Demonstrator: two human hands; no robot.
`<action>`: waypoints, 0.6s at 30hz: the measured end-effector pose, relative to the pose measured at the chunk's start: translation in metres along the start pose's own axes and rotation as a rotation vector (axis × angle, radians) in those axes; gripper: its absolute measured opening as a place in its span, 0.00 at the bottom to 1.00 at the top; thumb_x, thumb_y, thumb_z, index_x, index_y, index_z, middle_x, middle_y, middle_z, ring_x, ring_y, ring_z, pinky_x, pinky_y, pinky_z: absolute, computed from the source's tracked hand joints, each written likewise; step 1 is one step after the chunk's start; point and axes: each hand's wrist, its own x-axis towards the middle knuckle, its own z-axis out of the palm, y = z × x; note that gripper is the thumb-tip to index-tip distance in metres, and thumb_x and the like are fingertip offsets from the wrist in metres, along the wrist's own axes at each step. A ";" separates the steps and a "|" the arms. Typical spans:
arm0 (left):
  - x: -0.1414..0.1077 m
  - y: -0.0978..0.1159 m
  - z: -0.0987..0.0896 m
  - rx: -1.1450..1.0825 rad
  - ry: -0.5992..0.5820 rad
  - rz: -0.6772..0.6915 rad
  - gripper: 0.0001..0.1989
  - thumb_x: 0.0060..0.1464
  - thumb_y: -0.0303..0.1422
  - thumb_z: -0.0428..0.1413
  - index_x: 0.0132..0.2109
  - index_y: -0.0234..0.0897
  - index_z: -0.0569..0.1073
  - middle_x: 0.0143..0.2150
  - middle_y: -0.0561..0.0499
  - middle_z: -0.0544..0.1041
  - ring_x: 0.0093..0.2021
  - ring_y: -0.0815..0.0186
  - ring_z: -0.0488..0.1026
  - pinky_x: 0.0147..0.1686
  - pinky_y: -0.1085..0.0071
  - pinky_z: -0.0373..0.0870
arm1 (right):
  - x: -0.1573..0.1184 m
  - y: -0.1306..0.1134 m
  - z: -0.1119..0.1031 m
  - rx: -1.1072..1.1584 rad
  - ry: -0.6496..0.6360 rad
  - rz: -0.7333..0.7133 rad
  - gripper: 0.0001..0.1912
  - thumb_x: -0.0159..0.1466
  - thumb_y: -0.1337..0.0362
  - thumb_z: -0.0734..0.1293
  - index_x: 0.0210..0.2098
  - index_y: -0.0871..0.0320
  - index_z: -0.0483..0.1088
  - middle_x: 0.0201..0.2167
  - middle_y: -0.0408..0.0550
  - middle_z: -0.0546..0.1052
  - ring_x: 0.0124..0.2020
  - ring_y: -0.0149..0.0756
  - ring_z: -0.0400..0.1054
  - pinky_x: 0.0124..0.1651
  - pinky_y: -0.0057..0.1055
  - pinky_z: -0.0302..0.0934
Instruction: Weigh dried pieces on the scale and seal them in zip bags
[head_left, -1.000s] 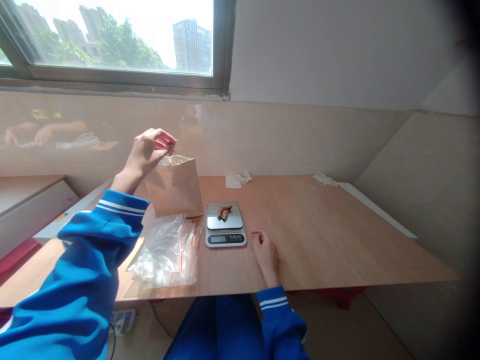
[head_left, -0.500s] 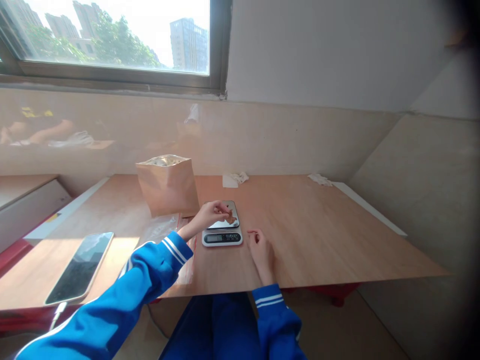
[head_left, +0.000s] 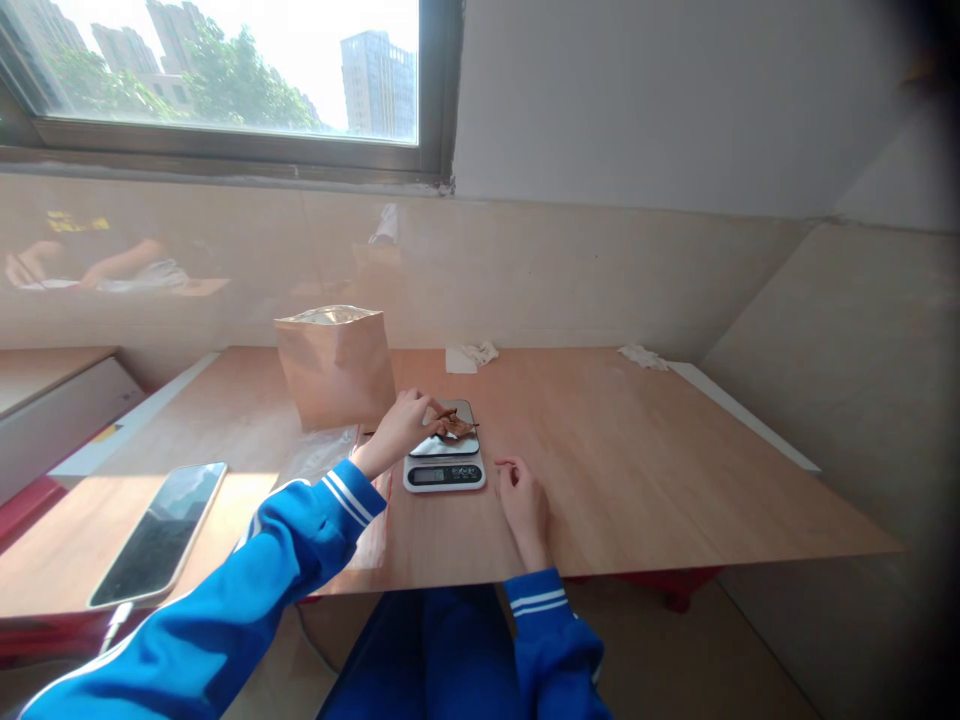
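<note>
Brown dried pieces [head_left: 456,426] on scale [head_left: 444,472], pinched by left hand [head_left: 399,428] fingers; right hand [head_left: 523,503] loosely curled, empty.

- Scale [head_left: 444,462] stands on the bench [head_left: 637,470], near its front edge, centre.
- Brown pieces [head_left: 455,426] lie on the scale's platform.
- Paper bag [head_left: 335,367] stands upright behind and left of the scale.
- Plastic bags [head_left: 330,462] lie before the paper bag, left of the scale.
- Phone [head_left: 159,533] lies far left.
- Left hand [head_left: 401,430] is at the platform; right hand [head_left: 523,503] rests just right of the scale.
</note>
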 end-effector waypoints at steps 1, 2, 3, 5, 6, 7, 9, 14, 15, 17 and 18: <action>0.001 0.001 -0.006 0.001 0.027 -0.016 0.09 0.54 0.34 0.54 0.42 0.37 0.74 0.39 0.45 0.71 0.44 0.58 0.69 0.45 0.62 0.68 | 0.000 0.000 0.000 0.004 0.000 -0.003 0.15 0.65 0.62 0.54 0.39 0.54 0.72 0.31 0.47 0.78 0.32 0.37 0.71 0.30 0.26 0.55; 0.002 0.003 -0.014 0.012 0.070 -0.030 0.09 0.55 0.33 0.53 0.42 0.37 0.74 0.39 0.46 0.72 0.44 0.58 0.69 0.46 0.61 0.67 | -0.001 0.001 0.000 0.008 0.001 -0.005 0.15 0.65 0.62 0.54 0.39 0.54 0.72 0.31 0.47 0.78 0.32 0.37 0.71 0.31 0.26 0.55; 0.003 0.005 -0.023 0.029 0.132 -0.043 0.09 0.56 0.32 0.51 0.41 0.38 0.73 0.39 0.46 0.72 0.44 0.58 0.69 0.46 0.61 0.67 | -0.001 0.001 0.000 0.011 0.001 -0.007 0.15 0.65 0.62 0.54 0.39 0.54 0.72 0.31 0.47 0.78 0.32 0.37 0.71 0.31 0.26 0.56; 0.006 0.007 -0.045 0.092 0.330 -0.067 0.09 0.57 0.30 0.48 0.41 0.37 0.72 0.41 0.46 0.71 0.45 0.58 0.67 0.48 0.60 0.66 | -0.001 0.001 -0.001 0.018 -0.005 -0.008 0.16 0.66 0.61 0.54 0.40 0.54 0.72 0.31 0.47 0.78 0.32 0.37 0.71 0.31 0.27 0.56; 0.008 0.006 -0.058 0.128 0.440 -0.089 0.09 0.56 0.29 0.48 0.42 0.37 0.71 0.42 0.45 0.71 0.46 0.58 0.67 0.47 0.59 0.65 | -0.002 0.001 -0.001 0.021 -0.007 -0.007 0.16 0.66 0.61 0.54 0.39 0.54 0.72 0.31 0.47 0.78 0.32 0.37 0.71 0.31 0.27 0.56; 0.011 0.003 -0.071 0.168 0.549 -0.118 0.09 0.56 0.28 0.48 0.42 0.36 0.70 0.43 0.45 0.70 0.46 0.58 0.66 0.48 0.59 0.64 | -0.002 0.001 -0.001 0.021 -0.010 -0.007 0.16 0.66 0.61 0.54 0.39 0.54 0.72 0.31 0.47 0.78 0.31 0.37 0.71 0.31 0.27 0.56; 0.016 -0.007 -0.096 0.232 0.713 -0.166 0.09 0.55 0.28 0.49 0.44 0.36 0.69 0.46 0.44 0.69 0.49 0.59 0.65 0.51 0.56 0.61 | -0.002 0.000 -0.001 0.021 -0.013 -0.007 0.16 0.66 0.61 0.54 0.39 0.54 0.72 0.31 0.47 0.78 0.31 0.36 0.71 0.30 0.27 0.56; 0.025 -0.044 -0.133 0.186 0.589 -0.255 0.05 0.54 0.31 0.49 0.31 0.41 0.67 0.30 0.50 0.71 0.43 0.63 0.68 0.43 0.60 0.60 | -0.001 -0.001 0.000 0.027 -0.011 0.007 0.15 0.65 0.61 0.55 0.39 0.54 0.72 0.32 0.46 0.79 0.30 0.36 0.71 0.29 0.26 0.55; 0.026 -0.047 -0.137 0.193 0.556 -0.282 0.07 0.52 0.31 0.49 0.26 0.41 0.66 0.26 0.51 0.69 0.41 0.62 0.69 0.42 0.60 0.60 | -0.001 -0.001 0.000 0.029 -0.012 0.011 0.14 0.65 0.61 0.55 0.39 0.54 0.72 0.32 0.46 0.79 0.30 0.36 0.71 0.28 0.26 0.55; 0.028 -0.047 -0.143 0.232 0.518 -0.326 0.12 0.49 0.30 0.51 0.20 0.42 0.62 0.19 0.53 0.63 0.39 0.62 0.70 0.43 0.61 0.60 | -0.001 -0.001 0.000 0.037 -0.013 0.016 0.14 0.65 0.62 0.55 0.38 0.54 0.72 0.32 0.46 0.79 0.30 0.36 0.71 0.28 0.26 0.54; 0.029 -0.045 -0.145 0.243 0.494 -0.346 0.13 0.47 0.30 0.52 0.17 0.41 0.61 0.16 0.54 0.61 0.38 0.62 0.70 0.44 0.62 0.60 | 0.000 -0.001 0.000 0.042 -0.012 0.015 0.14 0.65 0.61 0.55 0.38 0.54 0.72 0.32 0.46 0.79 0.30 0.36 0.71 0.28 0.26 0.55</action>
